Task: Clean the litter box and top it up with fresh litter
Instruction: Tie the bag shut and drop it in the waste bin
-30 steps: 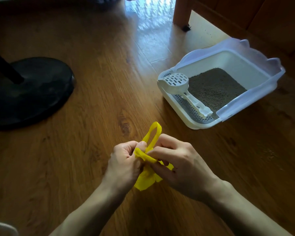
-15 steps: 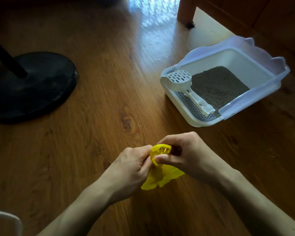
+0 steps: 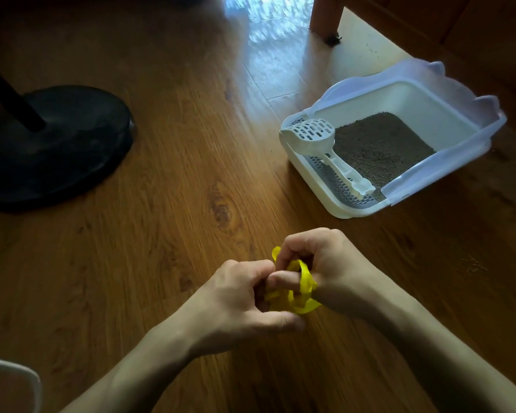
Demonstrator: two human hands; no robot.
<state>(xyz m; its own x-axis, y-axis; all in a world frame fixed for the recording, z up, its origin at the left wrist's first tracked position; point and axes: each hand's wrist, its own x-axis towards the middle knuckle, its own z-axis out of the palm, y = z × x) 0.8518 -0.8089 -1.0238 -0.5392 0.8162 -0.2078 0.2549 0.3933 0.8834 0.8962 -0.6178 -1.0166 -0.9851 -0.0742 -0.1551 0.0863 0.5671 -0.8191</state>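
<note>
Both hands are working close together over the wooden floor (image 3: 167, 180), low in the view. The left hand (image 3: 236, 296) is gripping a crumpled yellow bag (image 3: 303, 302) with curled fingers, its thumb lying along the underside. The right hand (image 3: 325, 263) is pinching the same bag from above, with 1 yellow loop lying over a finger that is pointing toward the left hand. Most of the bag is bunching up between the 2 hands, so its full shape is not showing. The litter box (image 3: 316, 186) is sitting on the floor well apart from the hands, up and to the right, a white tray with a pale translucent rim (image 3: 447, 162) running round 3 of its sides. Grey litter (image 3: 382, 147) is filling the deeper part of the box. A white slotted scoop (image 3: 313, 138) is lying across the near left corner of the box, its bowl resting on the corner and its handle lying on the grey grid step inside the front edge. To the far left a black round base (image 3: 57, 144) with a dark pole rising from it is standing on the floor. A brown furniture leg (image 3: 325, 16) is standing beyond the box at the top. A white curved edge (image 3: 18, 374) is showing in the bottom left corner; I cannot tell what it is.
</note>
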